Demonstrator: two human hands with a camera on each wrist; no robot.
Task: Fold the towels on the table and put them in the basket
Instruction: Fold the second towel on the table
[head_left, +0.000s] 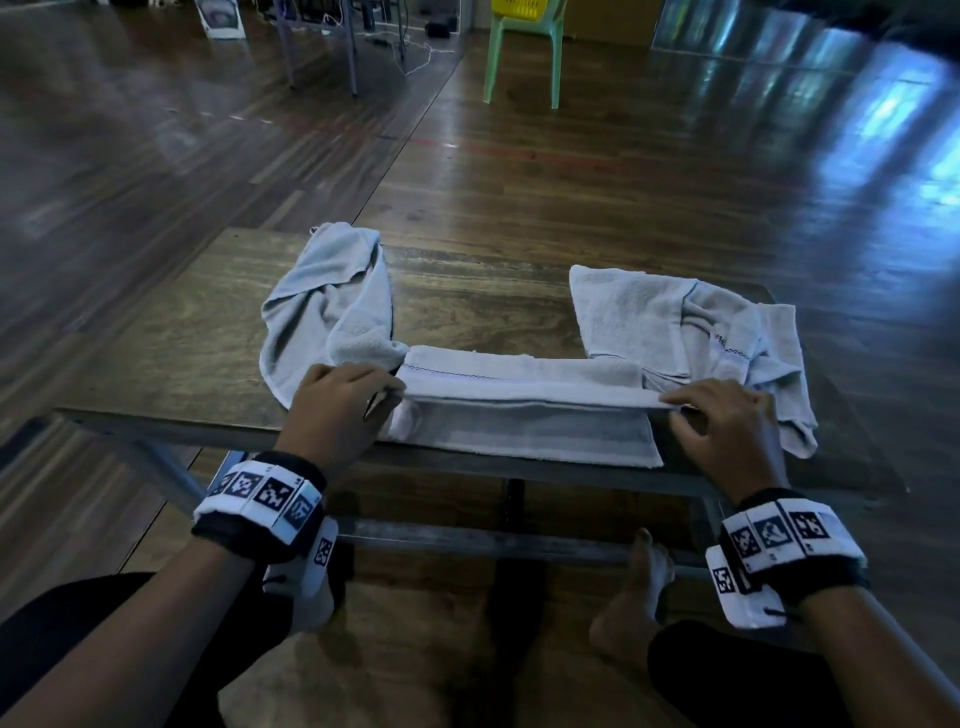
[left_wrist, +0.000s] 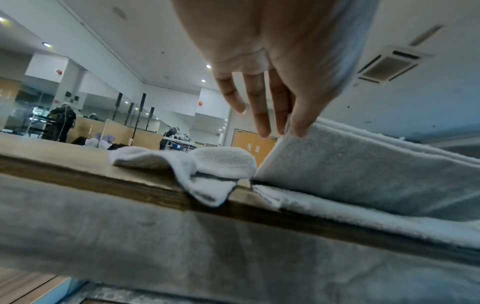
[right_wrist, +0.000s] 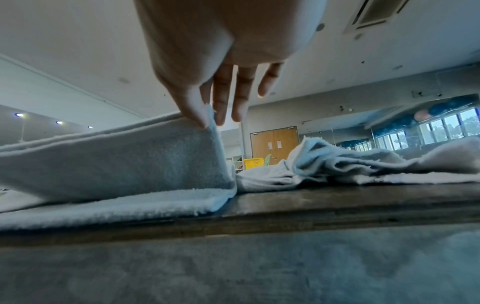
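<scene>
— Three pale grey terry towels lie on the dark wooden surface (head_left: 467, 296); the middle towel (head_left: 519, 415) sits at the near edge, half folded.

— And the hands?

— The left hand (head_left: 337, 410) and right hand (head_left: 727, 421) each pinch a raised corner between thumb and fingers (right_wrist: 221, 98).

— It looks soft, light and floppy, so corners suit best. A yellow plastic basket (head_left: 519, 8) waits on a green chair, well apart, across glossy wood flooring.

Left hand (head_left: 340, 410) and right hand (head_left: 727, 423) forward, fingers (left_wrist: 298, 123) apparently pinching.
</scene>
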